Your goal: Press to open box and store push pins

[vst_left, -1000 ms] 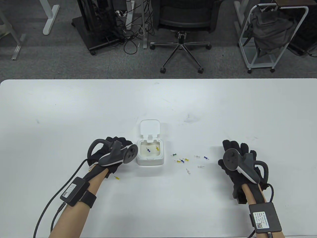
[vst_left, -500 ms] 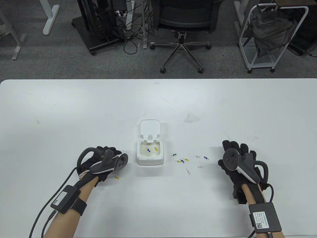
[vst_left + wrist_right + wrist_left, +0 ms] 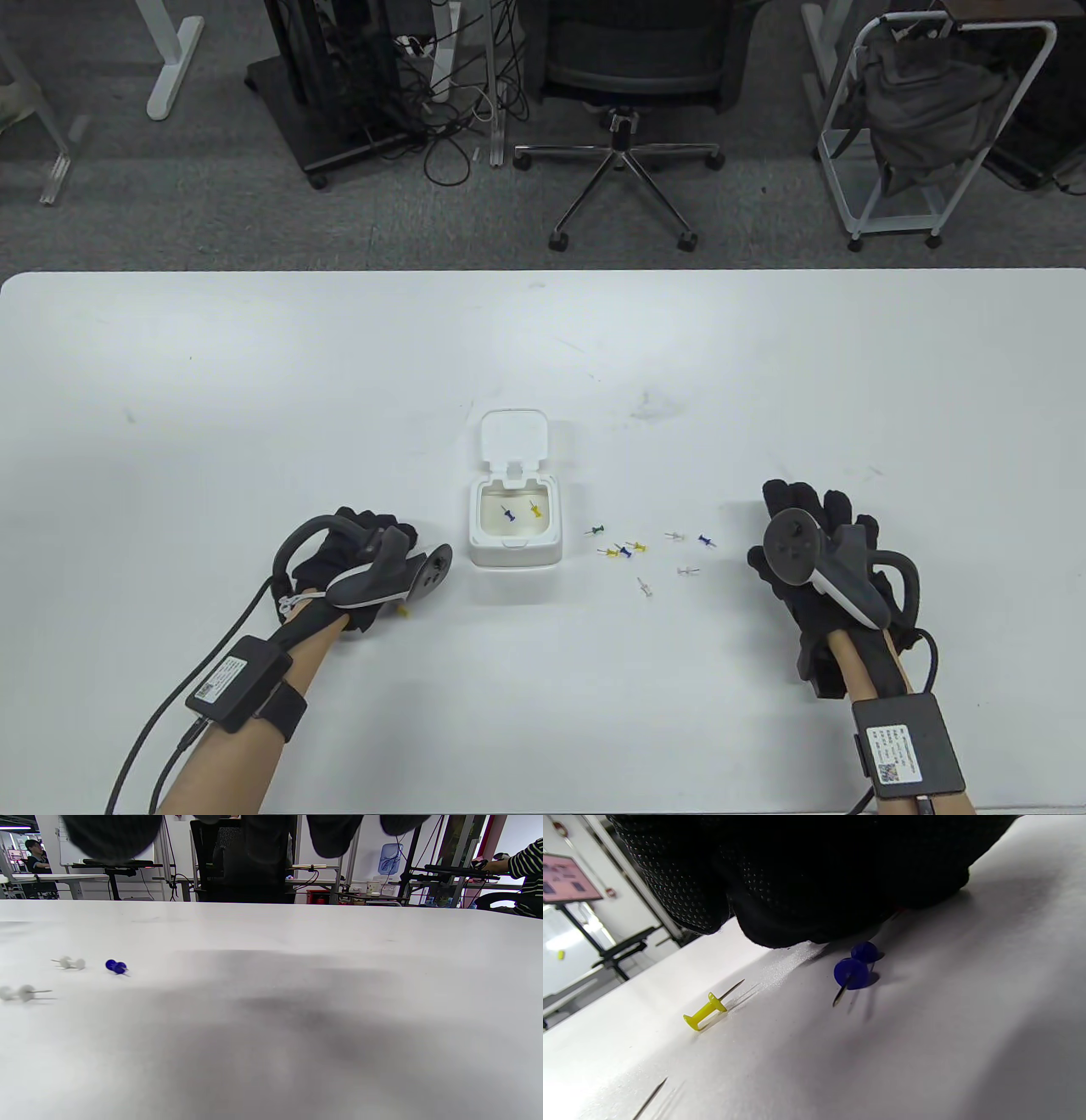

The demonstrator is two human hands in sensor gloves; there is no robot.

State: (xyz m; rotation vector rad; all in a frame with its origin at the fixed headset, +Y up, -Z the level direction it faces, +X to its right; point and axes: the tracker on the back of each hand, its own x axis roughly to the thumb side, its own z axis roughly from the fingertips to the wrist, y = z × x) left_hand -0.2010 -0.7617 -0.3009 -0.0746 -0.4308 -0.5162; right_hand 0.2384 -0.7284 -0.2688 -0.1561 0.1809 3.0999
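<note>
The table [image 3: 254, 382] bears an open box [image 3: 515, 543] at near centre, two pins [image 3: 521, 512] inside. Right hand [image 3: 814, 560] rests flat, fingers relaxed, holding nothing. Left hand [image 3: 361, 560] lies left of the box; its grip cannot be told. Loose pins [image 3: 645, 552] lie scattered right of the box. A yellow pin [image 3: 705, 1012] and blue pin [image 3: 852, 972] lie by the left hand.

White box [image 3: 515, 531] open (two push pins [image 3: 522, 512] inside).

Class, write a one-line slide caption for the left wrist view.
Black-gloved left hand low over the white table, beside a blue plastic push pin and a yellow plastic push pin.
</note>
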